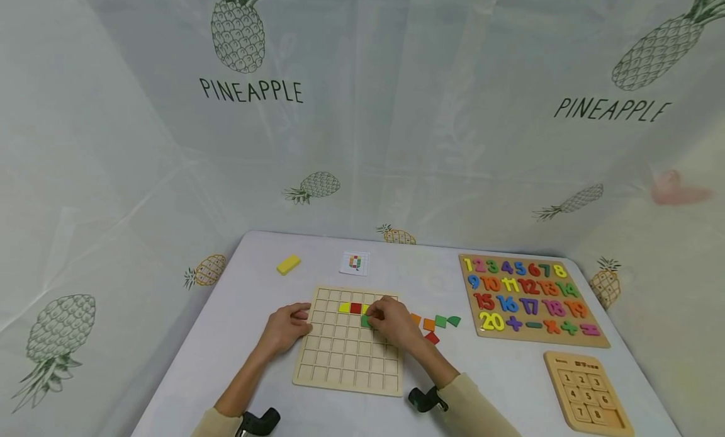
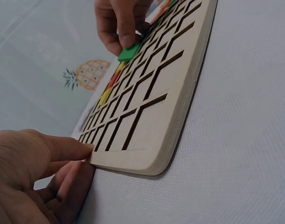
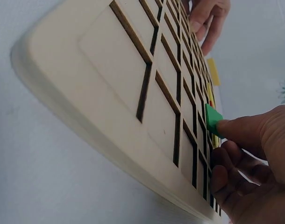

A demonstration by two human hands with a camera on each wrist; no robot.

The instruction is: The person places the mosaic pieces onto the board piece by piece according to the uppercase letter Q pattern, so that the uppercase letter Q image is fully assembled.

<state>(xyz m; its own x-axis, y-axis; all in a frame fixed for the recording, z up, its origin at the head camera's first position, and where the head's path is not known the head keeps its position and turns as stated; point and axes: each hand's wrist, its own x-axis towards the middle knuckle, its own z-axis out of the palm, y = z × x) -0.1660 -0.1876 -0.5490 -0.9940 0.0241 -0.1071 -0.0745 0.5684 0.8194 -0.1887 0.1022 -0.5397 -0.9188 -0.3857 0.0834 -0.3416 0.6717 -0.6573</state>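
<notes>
A wooden grid board (image 1: pixel 340 355) lies flat on the table, its square recesses edged by raised strips. My left hand (image 1: pixel 286 329) grips the board's left edge between thumb and fingers. Over the upper right part of the grid, my right hand (image 1: pixel 396 323) pinches a green square tile (image 3: pixel 212 119), which looks tilted in the right wrist view. Just above that tile, a yellow piece (image 1: pixel 344 307) and a red square tile (image 1: pixel 355 308) sit side by side in a row. Another yellow piece right of the red one is partly hidden by my right fingers.
Right of the board lie loose tiles: an orange square (image 1: pixel 429 324), a green square (image 1: pixel 440 322), a green rounded piece (image 1: pixel 454 321) and a red one (image 1: pixel 432 337). Behind are a pattern card (image 1: pixel 355 263) and a yellow block (image 1: pixel 289 264). Farther right: a number puzzle (image 1: pixel 532 298) and a sliding-number board (image 1: pixel 586 393).
</notes>
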